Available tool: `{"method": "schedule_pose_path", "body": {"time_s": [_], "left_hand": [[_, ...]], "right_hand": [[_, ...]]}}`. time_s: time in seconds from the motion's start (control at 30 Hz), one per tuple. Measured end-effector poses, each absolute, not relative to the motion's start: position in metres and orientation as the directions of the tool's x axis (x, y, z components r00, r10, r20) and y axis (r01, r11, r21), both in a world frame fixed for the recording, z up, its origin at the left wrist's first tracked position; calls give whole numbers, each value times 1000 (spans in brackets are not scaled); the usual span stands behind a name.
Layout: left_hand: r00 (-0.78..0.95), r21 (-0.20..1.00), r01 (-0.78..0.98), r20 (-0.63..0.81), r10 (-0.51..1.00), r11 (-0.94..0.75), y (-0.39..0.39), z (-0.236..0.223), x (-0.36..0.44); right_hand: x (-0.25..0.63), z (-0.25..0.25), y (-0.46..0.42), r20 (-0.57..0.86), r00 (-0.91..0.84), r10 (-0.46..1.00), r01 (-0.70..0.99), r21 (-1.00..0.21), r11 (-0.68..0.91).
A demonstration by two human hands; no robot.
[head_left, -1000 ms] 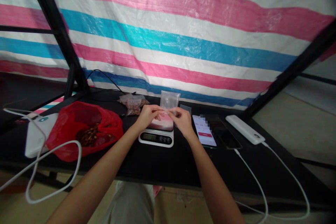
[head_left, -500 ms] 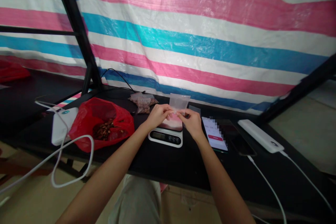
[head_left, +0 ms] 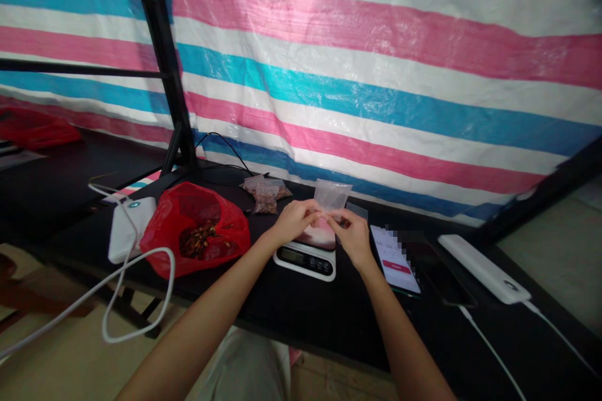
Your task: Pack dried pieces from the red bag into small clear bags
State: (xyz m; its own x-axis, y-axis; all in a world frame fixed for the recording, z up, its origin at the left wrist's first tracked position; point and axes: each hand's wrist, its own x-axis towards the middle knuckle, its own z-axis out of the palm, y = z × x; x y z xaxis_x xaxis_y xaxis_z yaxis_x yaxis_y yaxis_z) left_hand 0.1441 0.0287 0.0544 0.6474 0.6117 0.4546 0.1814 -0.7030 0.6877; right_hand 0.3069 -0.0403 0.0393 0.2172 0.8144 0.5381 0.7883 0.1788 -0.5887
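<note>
Both my hands meet over a small white kitchen scale (head_left: 306, 255) on the black table (head_left: 301, 313). My left hand (head_left: 294, 220) and my right hand (head_left: 352, 236) each pinch the lower edge of a small clear plastic bag (head_left: 332, 195) that stands upright above the scale. The bag looks empty. To the left lies an open red plastic bag (head_left: 197, 228) holding brown dried pieces. Behind the scale sit small clear packets (head_left: 266, 193) filled with the same brown stuff.
A smartphone (head_left: 395, 258) with a lit screen lies right of the scale, beside a dark phone (head_left: 437, 269). White power banks (head_left: 484, 268) (head_left: 126, 235) with cables sit at both sides. A striped tarp (head_left: 376, 75) hangs behind, and a black post (head_left: 162, 62) stands at left.
My head has turned left and down a little, so the whole scene has shifted right in view. Both hands keep pinching the clear bag over the scale.
</note>
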Motion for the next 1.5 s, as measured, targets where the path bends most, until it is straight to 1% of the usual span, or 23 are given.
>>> {"method": "schedule_pose_path", "body": {"time_s": [0.13,0.27,0.37,0.43,0.63,0.7,0.77,0.83,0.87,0.9,0.97,1.0,1.07,1.17,1.33,1.43,1.5], "left_hand": [[657,703,149,455,601,-695,30,53,144],[669,718,116,454,589,-686,31,52,145],[644,745,96,459,612,-660,29,51,147],[619,755,90,468,631,-649,27,50,149],[628,780,83,443,640,-621,23,49,152],[615,780,93,444,651,-619,24,52,148],[537,749,185,465,704,-636,31,55,138],[377,674,381,511,773,-632,44,56,126],[278,629,499,536,797,-597,51,55,120],[220,574,597,555,802,-561,59,53,116],[158,483,740,551,819,-468,72,43,111],[149,443,785,544,826,-433,76,38,111],[156,373,839,530,833,-395,79,27,112],[193,303,873,505,841,-382,78,18,113],[152,253,918,483,862,-304,78,24,104],[120,249,930,490,863,-271,80,27,99],[125,248,931,475,871,-268,82,27,98]], "right_hand": [[309,38,-39,488,221,844,743,-645,178],[310,38,-38,492,228,840,731,-657,186],[309,40,-40,485,239,841,653,-721,231],[308,42,-40,467,272,842,599,-766,231],[308,45,-39,415,274,868,506,-829,237],[314,46,-39,434,365,823,451,-856,252],[326,46,-40,473,525,708,405,-870,281],[341,47,-42,494,650,578,386,-869,309],[349,46,-43,495,683,538,383,-869,313],[355,46,-44,490,707,509,383,-871,307],[365,45,-47,465,751,468,389,-885,255],[367,44,-48,448,770,455,395,-894,211],[369,42,-49,410,791,453,412,-906,100],[370,39,-49,340,796,501,411,-911,-34],[378,29,-45,239,792,562,374,-917,-137],[381,26,-44,256,763,594,449,-871,-201],[381,27,-45,289,733,617,536,-803,-261]]}}
